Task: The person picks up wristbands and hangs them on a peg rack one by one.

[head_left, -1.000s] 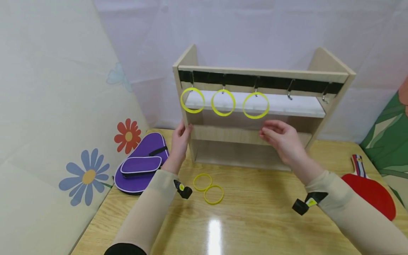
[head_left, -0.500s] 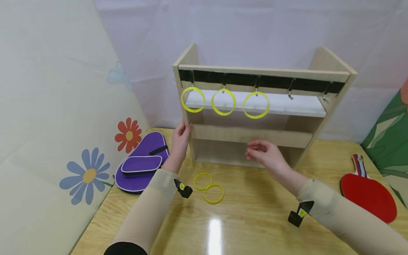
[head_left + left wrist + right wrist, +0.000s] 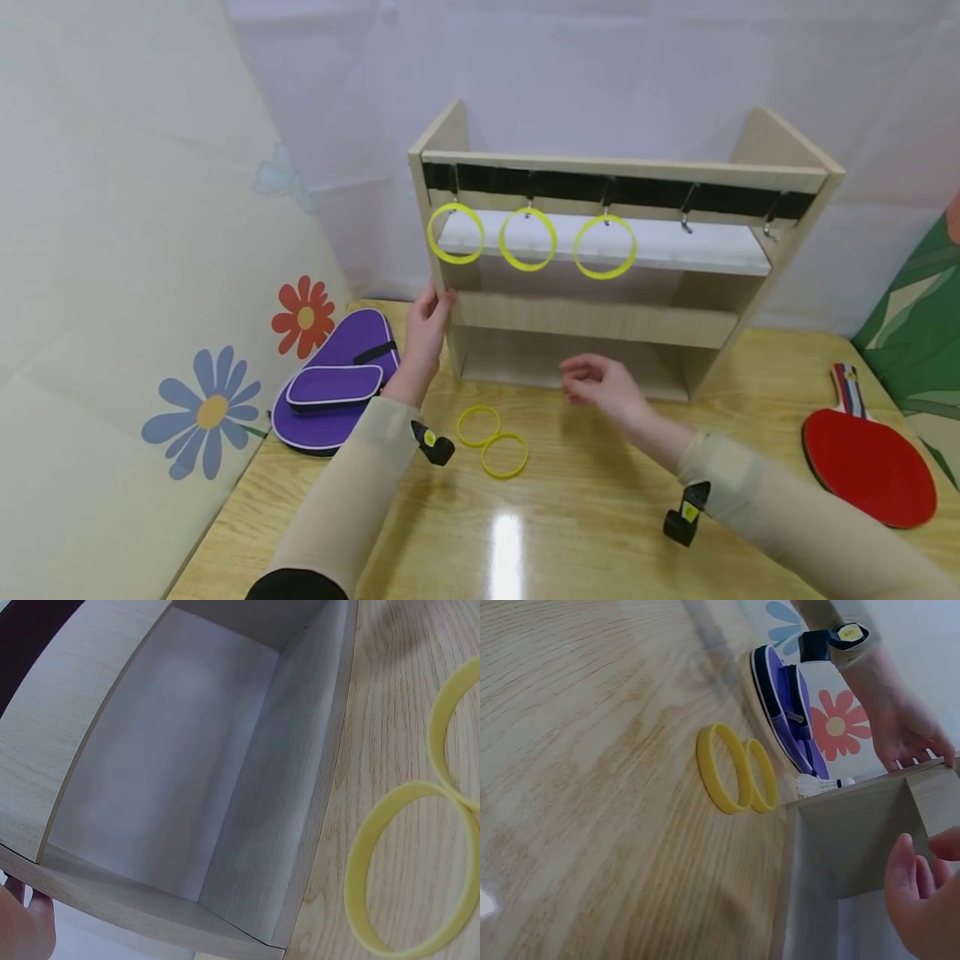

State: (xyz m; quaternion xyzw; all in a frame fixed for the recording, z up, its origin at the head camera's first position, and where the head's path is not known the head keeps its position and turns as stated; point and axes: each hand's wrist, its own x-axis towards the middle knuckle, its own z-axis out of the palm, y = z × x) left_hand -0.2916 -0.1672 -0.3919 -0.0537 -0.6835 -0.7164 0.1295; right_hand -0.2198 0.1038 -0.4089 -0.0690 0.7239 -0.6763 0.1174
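My left hand [image 3: 426, 333] holds the left side panel of the wooden shelf unit [image 3: 592, 321], its thumb at the front edge and the other fingers along the outer face. Above the tabletop, in front of the bottom compartment, my right hand [image 3: 603, 387] is loosely curled with nothing in it. Two yellow rings [image 3: 504, 456] lie on the table, side by side and meeting at their rims; the right wrist view shows this pair of rings [image 3: 724, 769] too. Three more yellow rings [image 3: 528, 240] hang from the left hooks of the black strip [image 3: 645, 193], while two hooks [image 3: 686, 221] on the right are bare.
A purple paddle case [image 3: 333, 387] lies left of the shelf unit, by the flowered wall. At the right sits a red table tennis paddle [image 3: 870, 467]. The right wrist view shows a white shuttlecock [image 3: 817, 785] beside the unit's left side.
My right hand has come down and to the left, from below the third hung ring to low in front of the bottom compartment. My left hand stays on the side panel.
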